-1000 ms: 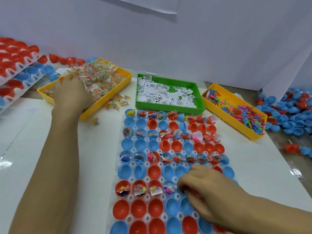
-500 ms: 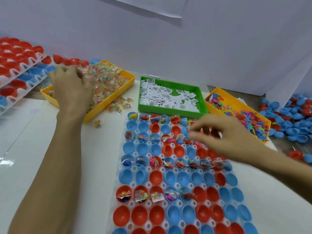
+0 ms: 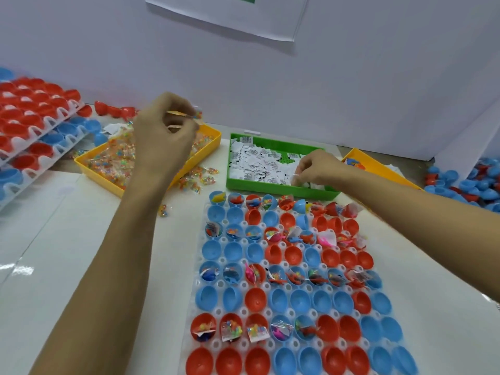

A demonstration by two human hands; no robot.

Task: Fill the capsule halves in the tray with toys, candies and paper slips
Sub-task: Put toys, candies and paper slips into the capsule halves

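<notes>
A clear tray (image 3: 273,312) in front of me holds rows of red and blue capsule halves; alternate rows carry toys, candy packets and slips. My left hand (image 3: 165,131) is raised above the yellow candy bin (image 3: 89,169), its curled fingers pinching small candy packets (image 3: 196,116). My right hand (image 3: 316,166) reaches into the green bin (image 3: 235,182) of white paper slips (image 3: 259,163) and pinches slips at its right end. A second yellow bin (image 3: 378,166) with small plastic toys lies behind my right forearm, mostly hidden.
Stacked trays of red and blue capsule halves (image 3: 32,125) stand at the far left. Loose capsule halves (image 3: 465,182) are heaped at the right. Several stray candy packets (image 3: 200,180) lie on the white table between the candy bin and the green bin.
My left hand has lifted out of the candy bin with packets. My right hand has moved from the tray's lower rows, over the tray, into the green slip bin.
</notes>
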